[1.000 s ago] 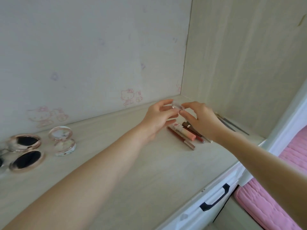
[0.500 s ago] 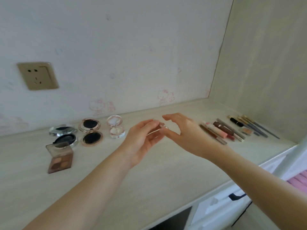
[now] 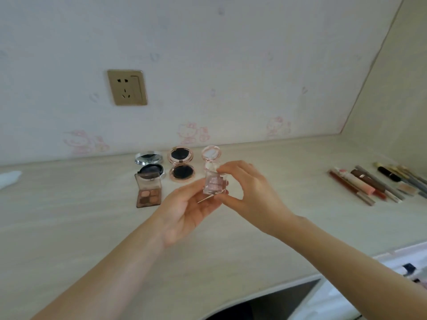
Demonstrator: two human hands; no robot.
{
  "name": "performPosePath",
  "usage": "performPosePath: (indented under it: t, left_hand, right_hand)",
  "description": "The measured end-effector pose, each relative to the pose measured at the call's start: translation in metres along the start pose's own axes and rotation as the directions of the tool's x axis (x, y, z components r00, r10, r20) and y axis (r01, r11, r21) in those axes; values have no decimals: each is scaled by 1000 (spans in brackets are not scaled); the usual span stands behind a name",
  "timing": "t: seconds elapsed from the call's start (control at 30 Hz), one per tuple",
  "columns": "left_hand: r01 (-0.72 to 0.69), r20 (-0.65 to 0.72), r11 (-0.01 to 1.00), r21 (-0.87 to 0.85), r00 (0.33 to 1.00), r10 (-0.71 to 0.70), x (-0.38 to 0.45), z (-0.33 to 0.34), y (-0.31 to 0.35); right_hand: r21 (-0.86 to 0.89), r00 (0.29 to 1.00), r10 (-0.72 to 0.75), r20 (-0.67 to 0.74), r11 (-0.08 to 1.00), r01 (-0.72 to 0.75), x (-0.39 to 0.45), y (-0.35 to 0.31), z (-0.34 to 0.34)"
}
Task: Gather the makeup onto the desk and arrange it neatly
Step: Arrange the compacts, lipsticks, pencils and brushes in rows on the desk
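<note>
Here I have a small clear case [image 3: 213, 184] of pinkish shimmer raised above the surface [image 3: 92, 227], held between both hands so I can settle which way it faces before it goes down. My left hand [image 3: 184, 215] sits under it, palm up, fingers curled up around the left side and bottom, while my right hand [image 3: 249, 195] pinches it from the right, thumb low and fingers arched over the top; so each grip is closed on the case, not slack. A thin pale edge pokes out below it toward my left palm, possibly an open lid, though the view is too soft for me to be sure. I hold it just in front of the cluster at the back: a silver compact [image 3: 149, 166] and a rose-gold compact [image 3: 181, 166], both lying open, a small round pink pot [image 3: 210, 155] partly hidden behind the case, and an open brown eyeshadow palette [image 3: 148, 191] nearest me on the left. That grouping is why I hover here, I think: flat, boxy things belong together. Far to the right, well apart, the lip tubes [image 3: 355, 185] and pencils [image 3: 402, 176] lie side by side in a slanted row, long things kept with long things. A wall socket [image 3: 127, 87] sits above.
</note>
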State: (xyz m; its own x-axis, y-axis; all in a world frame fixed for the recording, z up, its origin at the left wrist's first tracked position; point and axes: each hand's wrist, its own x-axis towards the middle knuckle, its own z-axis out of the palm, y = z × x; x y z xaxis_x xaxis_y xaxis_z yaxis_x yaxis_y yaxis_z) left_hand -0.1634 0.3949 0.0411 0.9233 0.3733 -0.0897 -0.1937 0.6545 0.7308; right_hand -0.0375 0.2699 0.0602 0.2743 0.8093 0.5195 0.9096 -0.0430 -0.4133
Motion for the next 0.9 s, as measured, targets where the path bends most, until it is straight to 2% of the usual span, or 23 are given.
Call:
performPosePath:
  t: [0.23,0.47,0.67,0.9]
  left_hand:
    - [34,-78,999,-9,996,-35,-32,-32,-1]
    - [-4,-106,1000,26,994,7,-42,-46,-1]
    - [1,-116,1000,-31,993,-5,-44,-51,0]
    - [-20,-123,999,-34,992,15,-45,-50,1]
  right_hand:
    - [-51,996,-89,2,995,89,-6,-20,35]
    - [-96,990,-136,42,985,140,-1,-39,44]
    - [-17,988,-130,80,991,131,3,-43,41]
    - [122,992,-55,114,992,41,7,-46,38]
